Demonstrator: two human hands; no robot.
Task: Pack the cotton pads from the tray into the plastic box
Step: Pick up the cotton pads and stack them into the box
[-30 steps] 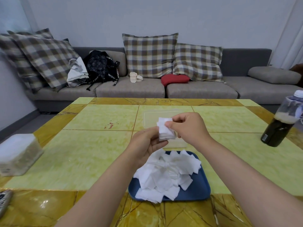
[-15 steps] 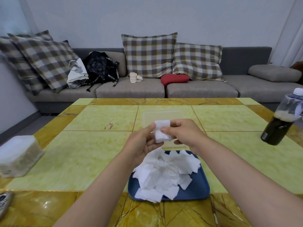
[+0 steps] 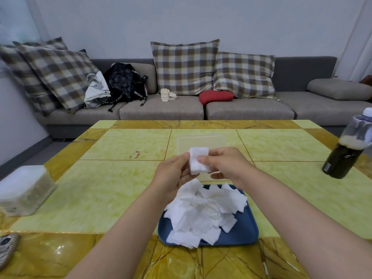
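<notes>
While working above the tray's far rim, pinches a small stack of cotton pads (image 3: 199,161) with both hands; grips its left edge with left hand (image 3: 173,174), thumb and fingers curled onto it; grips its right side with right hand (image 3: 225,168), thumb pressed on the front, other fingers curled behind; holds it upright in the air, clear of the table (image 3: 120,188) and in front of the plastic box (image 3: 201,138).

Find plastic box clear and open-topped, just past the tray toward the table's middle, near side hidden by the hands; cannot tell whether any pads lie inside.

Find remaining pads as a loose white heap (image 3: 201,210) on the blue tray (image 3: 241,234), at the middle of the table's near edge; heap overhanging the tray's near left corner, right side of tray bare.

Note dark bottle (image 3: 344,154) with pale cap at the right edge; white box (image 3: 24,190) at the left edge; phone (image 3: 7,248) at the near left corner, cut off by the frame.

Beyond the far edge, note grey sofa (image 3: 161,111) with checked cushions (image 3: 185,65), black bag (image 3: 124,81), red cushion (image 3: 216,96).
</notes>
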